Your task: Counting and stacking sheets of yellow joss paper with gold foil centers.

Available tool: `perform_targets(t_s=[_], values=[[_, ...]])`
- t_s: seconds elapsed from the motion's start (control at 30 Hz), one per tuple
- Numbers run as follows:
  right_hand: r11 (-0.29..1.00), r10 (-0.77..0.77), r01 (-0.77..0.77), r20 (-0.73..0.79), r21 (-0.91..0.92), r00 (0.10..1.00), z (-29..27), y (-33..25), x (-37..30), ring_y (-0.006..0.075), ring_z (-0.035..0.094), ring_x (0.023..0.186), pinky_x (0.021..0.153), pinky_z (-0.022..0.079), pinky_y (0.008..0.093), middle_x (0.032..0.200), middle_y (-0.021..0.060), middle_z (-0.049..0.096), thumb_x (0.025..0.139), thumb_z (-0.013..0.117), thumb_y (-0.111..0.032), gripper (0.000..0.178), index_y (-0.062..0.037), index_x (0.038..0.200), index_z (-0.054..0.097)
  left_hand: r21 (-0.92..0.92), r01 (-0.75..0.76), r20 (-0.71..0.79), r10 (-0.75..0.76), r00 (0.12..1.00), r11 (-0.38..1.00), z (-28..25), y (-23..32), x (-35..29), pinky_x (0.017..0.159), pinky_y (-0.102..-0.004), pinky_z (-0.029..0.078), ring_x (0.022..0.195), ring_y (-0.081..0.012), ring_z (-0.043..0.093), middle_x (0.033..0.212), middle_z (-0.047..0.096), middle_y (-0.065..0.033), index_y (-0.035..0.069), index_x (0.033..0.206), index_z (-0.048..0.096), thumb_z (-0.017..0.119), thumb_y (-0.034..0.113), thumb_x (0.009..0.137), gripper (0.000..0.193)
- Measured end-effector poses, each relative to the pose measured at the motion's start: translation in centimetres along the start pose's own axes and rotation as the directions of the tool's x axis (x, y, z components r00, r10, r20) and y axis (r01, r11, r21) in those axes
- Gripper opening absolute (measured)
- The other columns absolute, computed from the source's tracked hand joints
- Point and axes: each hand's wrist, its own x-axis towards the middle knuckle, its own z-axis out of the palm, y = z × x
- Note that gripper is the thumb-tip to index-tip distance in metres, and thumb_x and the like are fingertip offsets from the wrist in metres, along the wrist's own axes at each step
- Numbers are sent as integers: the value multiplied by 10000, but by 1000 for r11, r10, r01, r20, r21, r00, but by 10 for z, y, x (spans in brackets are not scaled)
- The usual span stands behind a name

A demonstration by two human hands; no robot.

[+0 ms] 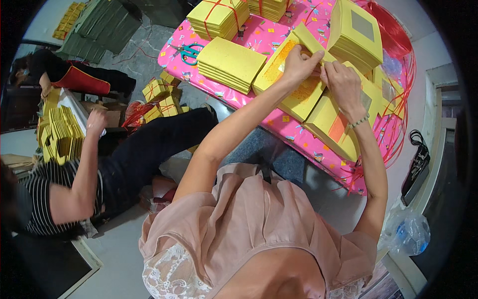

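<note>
1. Closest to the lens, my dusty-pink blouse (264, 214), with lace at its sleeve, faces the near edge of the pink-covered table (172, 60).
2. Over the table, my left hand (301, 65) bends with its fingers narrowed at a folded yellow strip (309, 39), which lies above an orange-patterned yellow stack (279, 65).
3. My right hand (342, 84), a bead bracelet (358, 120) at its wrist, curls narrowly beside my left at the strip's lower end; I cannot tell whether it grips.
4. At the table's left end lie teal-handled scissors (189, 54), next to a plain yellow stack (231, 60).
5. Toward the table's far side sit a red-tied bundle (217, 20) and a tall stack with a grey panel (353, 37); red string (408, 74) trails along its right side.
6. Left of the table, a co-worker in a striped top (37, 199) sits near yellow folded pieces (59, 132), while tied packets (167, 104) lie on the floor.
</note>
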Motion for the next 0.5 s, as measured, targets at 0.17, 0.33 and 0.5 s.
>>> perform_targets(t_s=[0.17,0.33,0.5], values=[[986,39,-29,-54,165,998,-32,3,6,224,608,748,691,466,381,766,61,580,892,644,-217,155,-68,854,623,50,-143,-64,146,987,988,6,0,-7,562,-295,577,648,-167,684,823,695,-130,-72,1082,545,617,106,887,274],[912,316,-252,-160,323,935,-35,30,11,256,645,936,843,493,369,1013,132,648,935,631,-242,299,-61,1173,628,76,-240,-37,243,969,968,10,22,-41,568,-283,569,655,-146,677,831,699,-122,-79,1093,548,598,91,891,269],[425,336,-484,364,765,869,-14,45,12,159,621,1009,907,480,314,1147,97,654,970,614,-293,426,-27,1298,560,-37,-292,16,293,956,956,-2,35,-65,633,-290,595,753,-161,699,942,700,-138,-79,1124,536,577,88,933,257]])
